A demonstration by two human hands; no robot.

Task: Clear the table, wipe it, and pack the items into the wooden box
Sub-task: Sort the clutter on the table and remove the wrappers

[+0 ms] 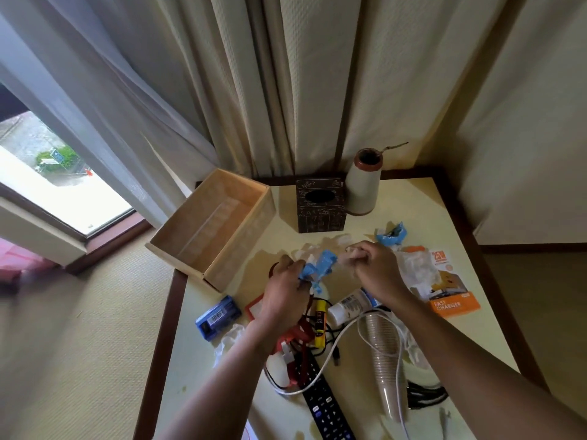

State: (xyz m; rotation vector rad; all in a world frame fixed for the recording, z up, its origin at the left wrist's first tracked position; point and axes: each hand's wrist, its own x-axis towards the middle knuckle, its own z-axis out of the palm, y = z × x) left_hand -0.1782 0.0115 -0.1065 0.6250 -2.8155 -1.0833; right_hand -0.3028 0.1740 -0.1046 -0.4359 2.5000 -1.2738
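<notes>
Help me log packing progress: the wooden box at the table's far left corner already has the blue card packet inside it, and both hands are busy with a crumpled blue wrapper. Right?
Not quite. The head view shows the wooden box empty; the blue card packet lies on the table nearer the person. The rest holds: the left hand and right hand are on the crumpled blue wrapper.

Soft daylight from the left window (60, 182); edges warped, blurred.

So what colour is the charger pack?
Orange and white charger pack, lying at the table's right side; head view, the only one.
</notes>
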